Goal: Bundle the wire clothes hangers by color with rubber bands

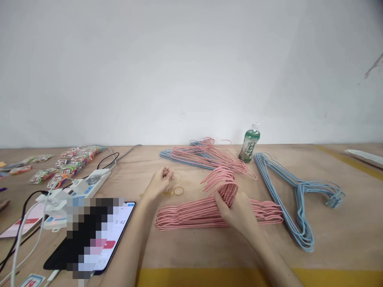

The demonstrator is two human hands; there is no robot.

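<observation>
Hands apart: right hand (pixel 231 205) clamped on necks of pink hanger bundle (pixel 191 215) at surface (pixel 191 249) centre; left hand (pixel 161 181), fingers curled, beside yellow bands (pixel 178 191).

The right hand (pixel 236 209) grips a bundle of pink wire hangers (pixel 191 215) at the necks, their hooks fanned above the fingers. The left hand (pixel 161 181), fingers curled, is over the brown tabletop (pixel 191 255) near thin yellow loops (pixel 178 191). Behind the bundle lies a loose pile of pink and blue wire hangers (pixel 206 156), just beside a green-labelled clear bottle with a white cap (pixel 249 144), upright near the white wall (pixel 179 71). A stack of light-blue wire hangers (pixel 301 191) lies on the right. On the left are a partly pixelated smartphone (pixel 118 227), a white power strip (pixel 97 181) with cables, and small colourful packets (pixel 72 160).
</observation>
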